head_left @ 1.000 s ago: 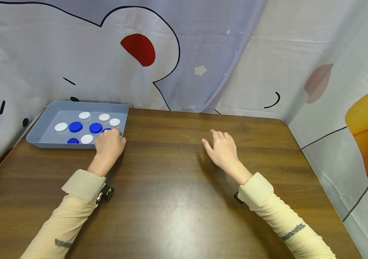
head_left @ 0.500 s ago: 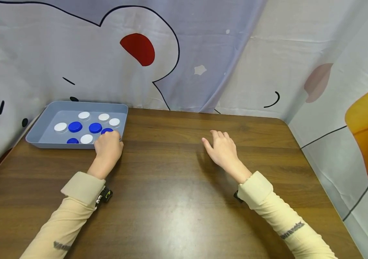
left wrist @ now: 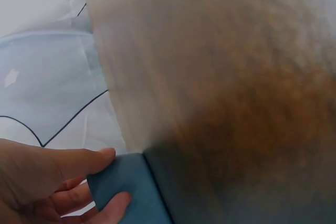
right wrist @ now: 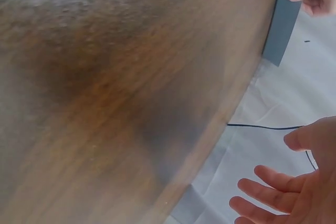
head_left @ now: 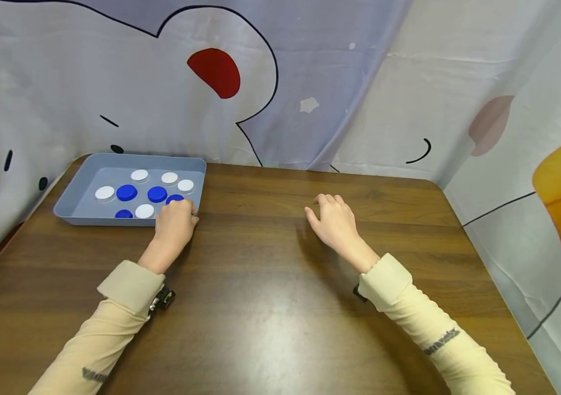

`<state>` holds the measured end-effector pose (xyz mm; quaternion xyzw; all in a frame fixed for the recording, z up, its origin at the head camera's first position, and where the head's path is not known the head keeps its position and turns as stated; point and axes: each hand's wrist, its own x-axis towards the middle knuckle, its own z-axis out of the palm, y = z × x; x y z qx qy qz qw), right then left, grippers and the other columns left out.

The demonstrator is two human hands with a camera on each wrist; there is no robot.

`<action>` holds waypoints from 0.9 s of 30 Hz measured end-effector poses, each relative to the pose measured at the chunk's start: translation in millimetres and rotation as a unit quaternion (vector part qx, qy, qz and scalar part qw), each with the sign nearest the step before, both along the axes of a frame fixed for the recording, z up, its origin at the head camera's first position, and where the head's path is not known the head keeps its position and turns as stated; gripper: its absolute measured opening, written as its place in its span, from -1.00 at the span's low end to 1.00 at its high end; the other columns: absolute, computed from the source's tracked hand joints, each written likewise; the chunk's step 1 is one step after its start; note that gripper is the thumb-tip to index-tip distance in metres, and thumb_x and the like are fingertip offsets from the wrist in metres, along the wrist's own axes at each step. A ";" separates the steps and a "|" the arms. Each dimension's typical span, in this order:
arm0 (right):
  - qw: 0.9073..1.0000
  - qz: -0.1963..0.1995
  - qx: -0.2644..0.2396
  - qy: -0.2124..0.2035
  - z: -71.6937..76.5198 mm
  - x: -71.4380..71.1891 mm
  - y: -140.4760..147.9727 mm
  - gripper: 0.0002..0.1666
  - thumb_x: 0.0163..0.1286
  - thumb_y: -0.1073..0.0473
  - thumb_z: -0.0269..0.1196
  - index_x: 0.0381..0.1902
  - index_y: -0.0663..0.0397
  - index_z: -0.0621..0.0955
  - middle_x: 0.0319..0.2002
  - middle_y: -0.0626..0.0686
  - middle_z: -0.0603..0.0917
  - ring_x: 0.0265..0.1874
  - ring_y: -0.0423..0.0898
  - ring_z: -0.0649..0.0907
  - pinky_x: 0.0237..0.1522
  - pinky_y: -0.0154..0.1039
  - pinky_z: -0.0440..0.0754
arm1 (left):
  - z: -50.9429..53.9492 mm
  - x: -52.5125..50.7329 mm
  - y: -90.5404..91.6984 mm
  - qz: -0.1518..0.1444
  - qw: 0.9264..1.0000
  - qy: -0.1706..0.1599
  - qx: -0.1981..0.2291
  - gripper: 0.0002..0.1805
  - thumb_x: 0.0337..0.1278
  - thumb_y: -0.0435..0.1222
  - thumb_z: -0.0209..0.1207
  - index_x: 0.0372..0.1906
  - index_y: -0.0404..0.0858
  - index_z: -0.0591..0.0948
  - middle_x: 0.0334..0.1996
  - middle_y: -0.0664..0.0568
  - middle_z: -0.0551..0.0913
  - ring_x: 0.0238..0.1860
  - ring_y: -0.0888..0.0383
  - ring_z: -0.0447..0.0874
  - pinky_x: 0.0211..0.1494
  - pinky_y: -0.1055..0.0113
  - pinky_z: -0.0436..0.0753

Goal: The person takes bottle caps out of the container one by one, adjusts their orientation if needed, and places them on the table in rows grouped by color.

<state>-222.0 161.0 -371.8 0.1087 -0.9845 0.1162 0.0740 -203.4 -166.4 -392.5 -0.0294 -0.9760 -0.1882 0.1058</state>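
The left hand (head_left: 174, 226) has its grip pinching a blue-grey rectangular tray (head_left: 97, 221) of round blue and white discs (head_left: 157, 194), while the right hand (head_left: 335, 224) hovers released above the brown wood-grain surface (head_left: 260, 263).

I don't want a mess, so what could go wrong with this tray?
Only the left hand grips the tray, near one corner, so it might tip if lifted. The blue discs and white discs inside could then slide. The right hand is away, perhaps too far to steady it quickly.
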 end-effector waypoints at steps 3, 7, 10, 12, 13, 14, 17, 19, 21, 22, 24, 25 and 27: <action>1.000 0.006 0.001 0.008 2.0 -1.0 -2.1 -0.55 0.40 -0.07 0.09 -0.02 0.18 0.58 -0.06 0.12 0.68 -0.01 0.11 0.56 0.00 0.01 0.54 | 1.5 -0.8 2.2 -0.017 1.000 -0.006 -0.002 -0.89 0.02 -0.42 0.27 -0.39 -0.39 0.56 -0.37 -0.37 0.66 -0.31 -0.38 0.63 -0.29 -0.16 0.57; 1.000 0.009 0.002 0.011 3.1 -3.1 -5.3 -0.58 0.40 -0.05 0.10 -0.04 0.17 0.60 -0.09 0.12 0.68 -0.04 0.11 0.57 -0.02 0.00 0.54 | 3.1 -1.3 5.4 -0.034 0.999 -0.007 -0.013 -0.90 -0.02 -0.46 0.29 -0.38 -0.39 0.58 -0.38 -0.37 0.67 -0.31 -0.37 0.64 -0.29 -0.14 0.58; 1.000 0.012 0.004 0.014 2.9 -5.0 -7.7 -0.59 0.41 -0.04 0.10 -0.05 0.17 0.60 -0.10 0.12 0.69 -0.05 0.11 0.57 0.00 0.00 0.53 | 3.3 -1.3 7.9 -0.048 0.999 -0.002 -0.016 -0.89 -0.08 -0.51 0.29 -0.38 -0.39 0.61 -0.38 -0.36 0.68 -0.32 -0.35 0.65 -0.29 -0.11 0.60; 1.000 0.015 0.006 0.016 3.0 -6.0 -9.1 -0.59 0.41 -0.04 0.09 -0.06 0.17 0.60 -0.10 0.12 0.69 -0.05 0.12 0.57 0.03 0.00 0.51 | 3.4 -1.1 10.3 -0.060 0.998 0.005 -0.017 -0.87 -0.12 -0.54 0.30 -0.37 -0.40 0.62 -0.39 -0.35 0.69 -0.33 -0.33 0.66 -0.29 -0.10 0.61; 1.000 0.016 0.006 0.018 2.8 -6.5 -9.7 -0.60 0.41 -0.04 0.10 -0.06 0.17 0.60 -0.10 0.12 0.69 -0.05 0.12 0.57 0.04 0.00 0.51 | 3.2 -0.9 11.6 -0.064 0.998 0.007 -0.018 -0.86 -0.13 -0.55 0.30 -0.37 -0.40 0.62 -0.39 -0.35 0.69 -0.33 -0.33 0.66 -0.29 -0.09 0.61; 1.000 0.018 0.007 0.019 2.6 -7.0 -10.0 -0.60 0.41 -0.04 0.09 -0.07 0.17 0.60 -0.10 0.13 0.69 -0.05 0.13 0.57 0.05 0.00 0.50 | 3.3 -0.5 13.2 -0.068 0.998 0.008 -0.017 -0.86 -0.14 -0.55 0.31 -0.38 -0.39 0.62 -0.40 -0.35 0.69 -0.34 -0.33 0.67 -0.30 -0.08 0.61; 1.000 0.019 0.008 0.021 2.5 -7.8 -10.8 -0.61 0.40 -0.03 0.10 -0.07 0.16 0.60 -0.10 0.12 0.69 -0.05 0.12 0.57 0.06 0.00 0.49 | 2.8 0.4 18.9 -0.075 0.997 0.011 -0.015 -0.86 -0.14 -0.54 0.32 -0.40 -0.38 0.62 -0.41 -0.33 0.69 -0.35 -0.31 0.67 -0.32 -0.07 0.61; 1.000 0.019 0.008 0.022 2.0 -8.5 -11.0 -0.61 0.40 -0.03 0.10 -0.07 0.17 0.60 -0.11 0.12 0.69 -0.06 0.12 0.57 0.05 0.00 0.49 | 2.5 0.9 23.4 -0.076 0.997 0.011 -0.012 -0.87 -0.14 -0.52 0.33 -0.42 -0.37 0.61 -0.43 -0.31 0.69 -0.36 -0.30 0.67 -0.34 -0.06 0.61; 0.999 0.019 0.007 0.025 1.9 -9.1 -11.4 -0.61 0.40 -0.03 0.11 -0.08 0.17 0.61 -0.11 0.12 0.70 -0.07 0.12 0.58 0.04 -0.01 0.50 | 2.2 1.5 28.0 -0.077 0.997 0.013 -0.009 -0.87 -0.14 -0.52 0.34 -0.44 -0.36 0.61 -0.44 -0.29 0.69 -0.36 -0.29 0.67 -0.35 -0.05 0.61; 0.999 0.019 0.007 0.027 2.0 -9.4 -11.7 -0.60 0.40 -0.03 0.11 -0.08 0.18 0.61 -0.12 0.12 0.70 -0.07 0.12 0.58 0.04 -0.01 0.50 | 2.1 1.7 30.2 -0.078 0.997 0.015 -0.008 -0.87 -0.14 -0.52 0.34 -0.44 -0.35 0.60 -0.45 -0.28 0.69 -0.37 -0.28 0.68 -0.35 -0.05 0.61; 0.999 0.019 0.006 0.029 2.2 -10.0 -12.3 -0.61 0.40 -0.03 0.11 -0.09 0.18 0.61 -0.13 0.12 0.70 -0.08 0.12 0.58 0.03 -0.01 0.51 | 2.1 1.9 34.6 -0.081 0.996 0.019 -0.009 -0.87 -0.15 -0.51 0.35 -0.45 -0.35 0.60 -0.46 -0.26 0.69 -0.37 -0.27 0.68 -0.36 -0.04 0.62; 0.999 0.019 0.006 0.030 2.4 -10.2 -12.7 -0.61 0.40 -0.02 0.11 -0.09 0.18 0.61 -0.13 0.12 0.70 -0.08 0.12 0.58 0.03 -0.01 0.51 | 2.4 2.3 36.7 -0.082 0.996 0.020 -0.010 -0.87 -0.14 -0.51 0.35 -0.44 -0.35 0.61 -0.46 -0.25 0.69 -0.37 -0.26 0.68 -0.36 -0.03 0.62; 0.999 0.018 0.005 0.029 3.0 -10.6 -13.5 -0.61 0.40 -0.02 0.11 -0.09 0.18 0.62 -0.14 0.12 0.70 -0.09 0.12 0.58 0.02 -0.02 0.51 | 2.3 2.4 40.3 -0.084 0.996 0.021 -0.012 -0.87 -0.14 -0.51 0.35 -0.44 -0.34 0.61 -0.46 -0.25 0.69 -0.37 -0.25 0.68 -0.35 -0.03 0.63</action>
